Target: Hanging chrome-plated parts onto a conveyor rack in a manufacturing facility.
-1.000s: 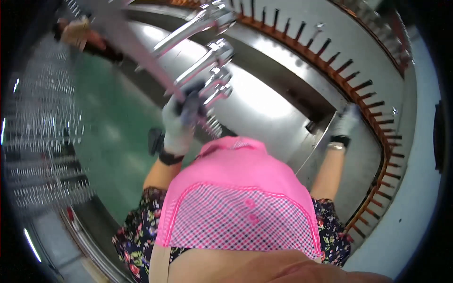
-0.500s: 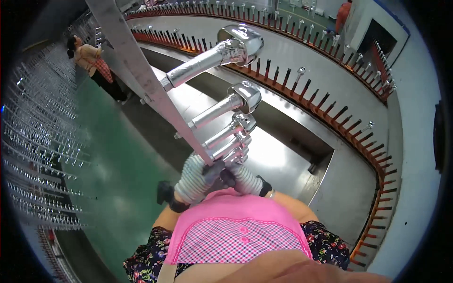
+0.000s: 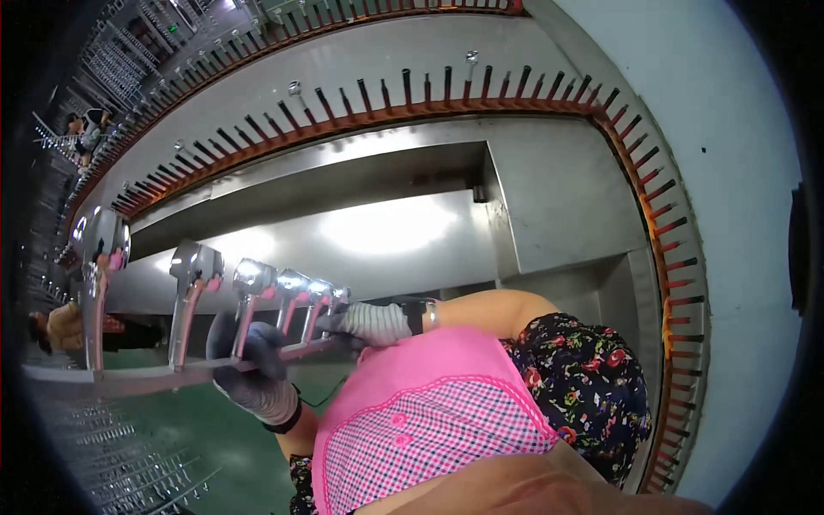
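A long flat metal bar (image 3: 137,375) reaches from the left edge of the view to my body. Several shiny chrome pieces shaped like hand shower heads (image 3: 196,262) stand in a row along it, heads up. My left hand (image 3: 253,373), in a grey-and-white striped glove, is closed around the bar partway along, beside one of the chrome handles. In a matching glove, my right hand (image 3: 369,323) grips the bar close to its near end. The chrome pieces partly cover the fingers of both hands.
A curved conveyor line (image 3: 403,112) with dark upright pegs runs across the back and down the right side; a few pegs carry chrome pieces. Before me is a recessed steel bench (image 3: 566,197). Racks of chrome parts (image 3: 129,463) hang at lower left. A person (image 3: 64,324) stands beyond the bar.
The bar has swung from steeply raised to nearly level and now points left. My left hand has moved outward along it, away from the right hand. My view has turned to the right.
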The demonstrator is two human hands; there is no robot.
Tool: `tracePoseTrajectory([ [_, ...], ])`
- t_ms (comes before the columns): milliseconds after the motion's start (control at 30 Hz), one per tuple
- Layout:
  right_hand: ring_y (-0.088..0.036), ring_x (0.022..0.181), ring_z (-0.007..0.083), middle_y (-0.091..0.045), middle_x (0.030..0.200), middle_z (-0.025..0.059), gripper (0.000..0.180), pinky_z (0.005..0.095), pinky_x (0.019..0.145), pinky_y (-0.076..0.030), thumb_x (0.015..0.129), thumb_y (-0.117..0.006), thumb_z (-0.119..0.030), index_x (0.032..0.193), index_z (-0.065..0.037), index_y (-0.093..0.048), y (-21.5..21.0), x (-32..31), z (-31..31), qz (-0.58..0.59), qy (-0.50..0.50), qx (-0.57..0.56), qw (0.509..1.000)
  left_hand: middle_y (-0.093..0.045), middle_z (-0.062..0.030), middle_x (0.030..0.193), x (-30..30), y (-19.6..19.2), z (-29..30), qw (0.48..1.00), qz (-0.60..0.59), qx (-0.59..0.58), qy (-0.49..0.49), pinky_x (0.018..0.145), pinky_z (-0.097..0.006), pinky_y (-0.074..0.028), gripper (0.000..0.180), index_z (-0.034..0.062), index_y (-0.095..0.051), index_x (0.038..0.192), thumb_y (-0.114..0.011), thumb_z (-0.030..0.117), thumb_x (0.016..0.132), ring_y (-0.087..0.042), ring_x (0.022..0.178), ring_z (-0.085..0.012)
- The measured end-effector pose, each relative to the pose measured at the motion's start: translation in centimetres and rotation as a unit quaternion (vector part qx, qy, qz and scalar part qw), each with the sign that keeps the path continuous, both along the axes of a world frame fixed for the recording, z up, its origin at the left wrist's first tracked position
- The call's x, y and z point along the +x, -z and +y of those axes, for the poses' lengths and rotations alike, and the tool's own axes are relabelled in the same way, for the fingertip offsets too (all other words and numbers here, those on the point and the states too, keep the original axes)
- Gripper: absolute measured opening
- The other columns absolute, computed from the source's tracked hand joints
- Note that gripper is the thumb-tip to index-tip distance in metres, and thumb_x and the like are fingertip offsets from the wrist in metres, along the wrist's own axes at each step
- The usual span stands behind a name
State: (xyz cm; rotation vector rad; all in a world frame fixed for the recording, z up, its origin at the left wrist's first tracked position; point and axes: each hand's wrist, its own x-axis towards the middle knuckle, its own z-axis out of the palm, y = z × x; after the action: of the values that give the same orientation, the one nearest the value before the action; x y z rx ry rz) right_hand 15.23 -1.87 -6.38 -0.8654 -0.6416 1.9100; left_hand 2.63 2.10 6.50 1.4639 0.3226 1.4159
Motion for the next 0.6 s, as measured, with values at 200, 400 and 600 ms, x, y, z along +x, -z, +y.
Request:
tracePoseTrajectory([
  [200, -0.048, 0.059, 0.0096, -0.049, 0.069, -0.0014, 0.039, 0.0269, 0.052, -0.044, 0.083, -0.055, -0.049, 0.092, -0.01, -0.057, 4.3, 3.2, 1.4, 0.014, 0.216, 0.115, 0.969, -0.038, 0.0019, 0.047, -1.8, 0.2, -0.6, 0.991, 0.013, -0.035, -0.126, 0.051, -0.026, -0.04, 0.066, -0.0069, -0.05, 0.114, -0.039, 0.054, 0.089, -0.04, 0.045, -0.0102],
  [400, -0.052, 0.062, 0.0099, -0.053, 0.068, -0.0008, 0.026, 0.0227, 0.053, -0.041, 0.085, -0.051, -0.038, 0.084, -0.012, -0.057, 4.6, 25.5, -4.6, -0.218, 0.523, -0.007, 0.824, -0.032, 0.0041, 0.046, -5.3, 2.3, 0.8, 0.981, 0.024, -0.024, -0.19, 0.051, -0.023, -0.033, 0.064, -0.0043, -0.05, 0.115, -0.037, 0.053, 0.091, -0.032, 0.044, -0.0069],
  [600, -0.056, 0.058, 0.0206, -0.061, 0.069, 0.0084, 0.025, 0.034, 0.058, -0.045, 0.083, -0.054, -0.024, 0.074, 0.0, -0.056, -3.4, 45.7, -10.5, -0.378, 0.836, 0.071, 0.391, -0.028, 0.0068, 0.049, -6.7, 4.3, 3.0, 0.984, 0.024, 0.024, -0.175, 0.051, -0.022, -0.029, 0.063, -0.0045, -0.05, 0.12, -0.04, 0.051, 0.091, -0.024, 0.043, -0.0034],
])
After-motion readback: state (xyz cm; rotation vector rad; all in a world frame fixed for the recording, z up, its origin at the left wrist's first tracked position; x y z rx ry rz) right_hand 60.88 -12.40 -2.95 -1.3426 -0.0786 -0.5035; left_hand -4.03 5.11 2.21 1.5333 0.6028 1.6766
